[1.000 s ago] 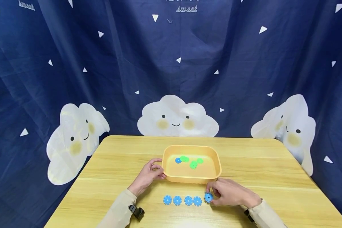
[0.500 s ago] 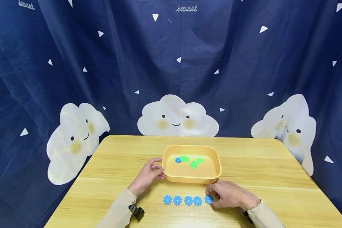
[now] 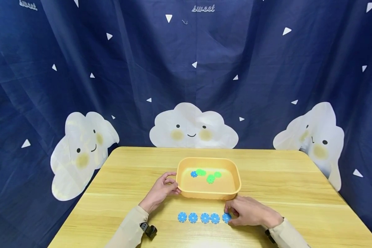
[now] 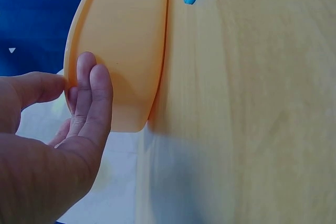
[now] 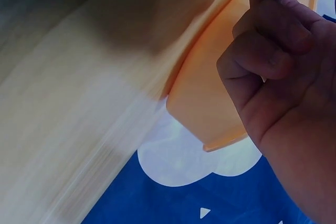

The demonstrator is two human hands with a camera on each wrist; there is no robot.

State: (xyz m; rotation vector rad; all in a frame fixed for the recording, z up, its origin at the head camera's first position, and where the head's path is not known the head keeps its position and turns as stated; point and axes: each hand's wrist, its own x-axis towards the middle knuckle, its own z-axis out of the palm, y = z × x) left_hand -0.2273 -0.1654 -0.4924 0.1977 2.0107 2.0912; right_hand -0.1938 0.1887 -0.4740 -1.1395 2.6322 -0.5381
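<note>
My right hand [image 3: 251, 210] pinches a blue notched plastic building disc [image 3: 226, 217] between thumb and index finger, at the right end of a row. To its left, several like blue discs [image 3: 193, 217] lie flat on the table. At the left end of a shallow orange plastic bin [image 3: 204, 195], my left hand [image 3: 159, 190] holds the wall near the rim. In the left wrist view, that hand's fingers [image 4: 100, 98] lie against the bin's outside. The right wrist view shows curled fingers [image 5: 257, 59] in front of the bin; the pinched disc is hidden there.
Inside the bin lie several green notched discs [image 3: 210, 179] and one blue disc [image 3: 193, 174]. The wooden table [image 3: 127, 165] extends around it on all sides. Behind the far edge hangs a dark blue curtain [image 3: 217, 86] with clouds on it.
The right hand has brought its blue disc slightly down and toward me, level with the row, and stays there. The left hand and bin have not moved.
</note>
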